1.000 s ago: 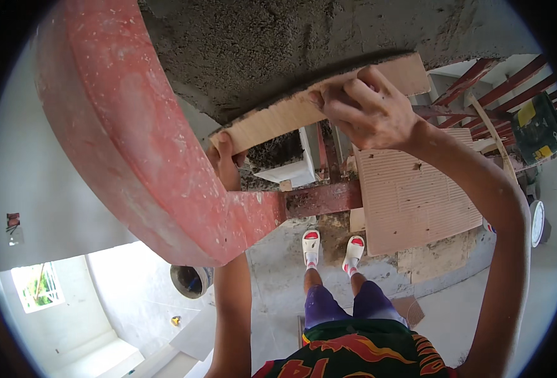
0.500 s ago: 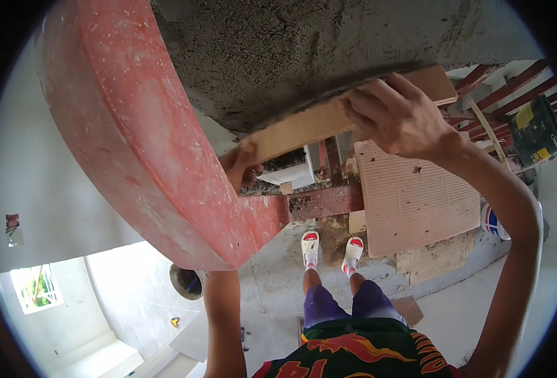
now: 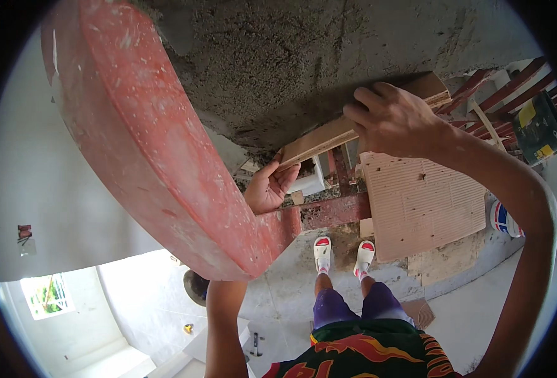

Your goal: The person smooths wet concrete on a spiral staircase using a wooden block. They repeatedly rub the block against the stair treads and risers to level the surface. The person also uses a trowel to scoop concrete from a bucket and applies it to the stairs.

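Observation:
A straight wooden board (image 3: 321, 140) lies with its long side against the rough wet cement plaster (image 3: 278, 69), sloping up to the right. At its lower left end, my left hand (image 3: 269, 189) grips the board, thumb near the edge and fingers curled at the underside. Farther up to the right, my right hand (image 3: 395, 120) is closed over the board, fingertips bent over its face. My left forearm passes behind a red painted beam (image 3: 171, 138), which hides part of it.
Red metal bars (image 3: 335, 211) run below the board, near a white container (image 3: 310, 179). A ribbed tan panel (image 3: 424, 205) lies at the right. Beyond it are a dark green container (image 3: 538, 129) and a white bucket (image 3: 505, 220). My sandalled feet (image 3: 322, 255) show below.
The board's left end has shifted right and slightly down along the plaster, both hands still on it. More of my left hand shows past the red beam. The whole view has shifted slightly.

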`<control>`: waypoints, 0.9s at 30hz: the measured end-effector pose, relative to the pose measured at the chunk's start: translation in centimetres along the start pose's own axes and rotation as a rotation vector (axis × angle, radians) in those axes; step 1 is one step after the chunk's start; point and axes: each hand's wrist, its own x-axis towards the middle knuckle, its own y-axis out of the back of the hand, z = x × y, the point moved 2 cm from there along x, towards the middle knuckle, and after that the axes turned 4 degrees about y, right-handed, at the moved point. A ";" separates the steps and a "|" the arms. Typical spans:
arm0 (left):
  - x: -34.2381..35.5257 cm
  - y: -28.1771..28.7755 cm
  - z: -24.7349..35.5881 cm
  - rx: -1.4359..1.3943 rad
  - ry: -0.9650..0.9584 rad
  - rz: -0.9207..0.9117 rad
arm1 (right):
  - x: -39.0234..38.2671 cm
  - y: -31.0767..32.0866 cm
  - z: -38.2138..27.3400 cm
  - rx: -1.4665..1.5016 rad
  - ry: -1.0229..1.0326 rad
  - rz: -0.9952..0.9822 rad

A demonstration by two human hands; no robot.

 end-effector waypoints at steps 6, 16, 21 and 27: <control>-1.0 0.9 1.3 -0.035 -0.027 -0.051 | 2.2 1.9 0.2 0.012 -0.011 0.067; -4.8 -1.9 3.6 0.085 -0.159 0.072 | 5.5 5.9 1.0 0.081 -0.063 0.019; -7.9 -3.6 5.3 0.097 -0.229 0.081 | 6.5 7.7 1.8 0.076 -0.082 0.069; -12.7 -8.8 3.8 0.241 -0.535 0.022 | 6.4 10.4 2.8 0.040 -0.102 0.156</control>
